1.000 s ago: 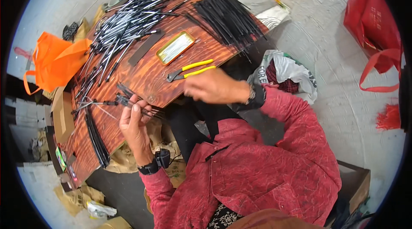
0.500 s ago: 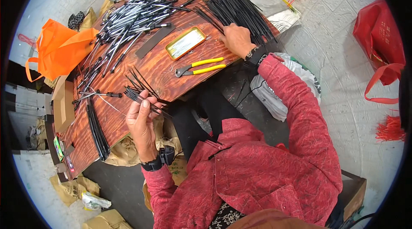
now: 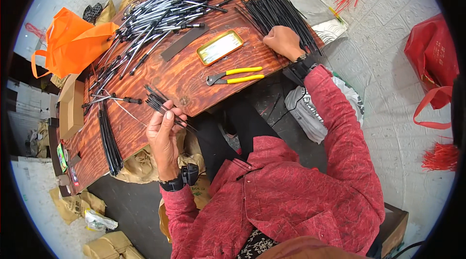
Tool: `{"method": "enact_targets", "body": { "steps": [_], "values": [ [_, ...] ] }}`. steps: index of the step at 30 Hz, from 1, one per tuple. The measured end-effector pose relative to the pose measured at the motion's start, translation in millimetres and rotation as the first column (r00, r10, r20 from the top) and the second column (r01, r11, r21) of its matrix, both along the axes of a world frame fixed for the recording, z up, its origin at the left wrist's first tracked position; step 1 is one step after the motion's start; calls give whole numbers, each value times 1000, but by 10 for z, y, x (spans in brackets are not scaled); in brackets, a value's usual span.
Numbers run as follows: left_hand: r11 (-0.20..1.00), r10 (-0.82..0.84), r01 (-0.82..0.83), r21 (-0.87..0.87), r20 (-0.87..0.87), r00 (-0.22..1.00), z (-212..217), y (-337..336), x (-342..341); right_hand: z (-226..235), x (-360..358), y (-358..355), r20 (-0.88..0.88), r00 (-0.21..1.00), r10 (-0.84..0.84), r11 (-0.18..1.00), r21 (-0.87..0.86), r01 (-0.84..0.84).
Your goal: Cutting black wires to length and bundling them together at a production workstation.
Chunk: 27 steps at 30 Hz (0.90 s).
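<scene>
The table is a slab of reddish-brown wood with bold, wavy grain, set at a slant in the view. Thin black plastic ties lie on it in several lots. The left hand, at the near edge of the table, holds a small bundle of ties; thumb and fingers are closed around the lower ends in a narrow grip, and the free ends fan out up and to the left over the wood. Their long axis runs from lower right to upper left.

The right hand is curled into a loose fist at the far right of the table, resting against a thick pile of black ties. Whether its grip has any tie pinched inside cannot be told. That pile is straight and dense, its strands running from lower right toward upper left.

Between the hands lie pliers with yellow handles pointing right and dark metal jaws pointing left. Just above them sits a shallow gold-coloured tin tray, rectangular with rounded corners. A heap of slim grey and black rods covers the far left part of the table, and another strip of black ties lies near its left end. An orange bag of soft fabric sits beside the table.
</scene>
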<state>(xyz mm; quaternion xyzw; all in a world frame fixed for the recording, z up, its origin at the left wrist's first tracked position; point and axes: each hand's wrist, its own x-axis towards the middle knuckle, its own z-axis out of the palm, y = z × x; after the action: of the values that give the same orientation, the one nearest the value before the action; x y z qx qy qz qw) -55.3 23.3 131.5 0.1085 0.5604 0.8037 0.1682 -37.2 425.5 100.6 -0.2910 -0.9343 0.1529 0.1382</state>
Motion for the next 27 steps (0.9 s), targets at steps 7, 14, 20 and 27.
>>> {"method": "enact_targets", "body": {
  "steps": [7,14,20,27],
  "values": [
    [997,-34,34,67,10,999,-42,47,-47,-71,257,293,-292,956,23,734,-645,-214],
    [999,-6,4,41,34,999,-56,79,-63,217,605,-148,-411,901,139,343,-834,-433],
    [996,79,-81,35,50,996,-27,164,-123,370,776,-559,-469,778,417,59,-841,-539],
    [985,-39,31,170,39,998,-32,258,-64,240,738,-974,-447,701,555,-134,-880,-455]
  ]
}}
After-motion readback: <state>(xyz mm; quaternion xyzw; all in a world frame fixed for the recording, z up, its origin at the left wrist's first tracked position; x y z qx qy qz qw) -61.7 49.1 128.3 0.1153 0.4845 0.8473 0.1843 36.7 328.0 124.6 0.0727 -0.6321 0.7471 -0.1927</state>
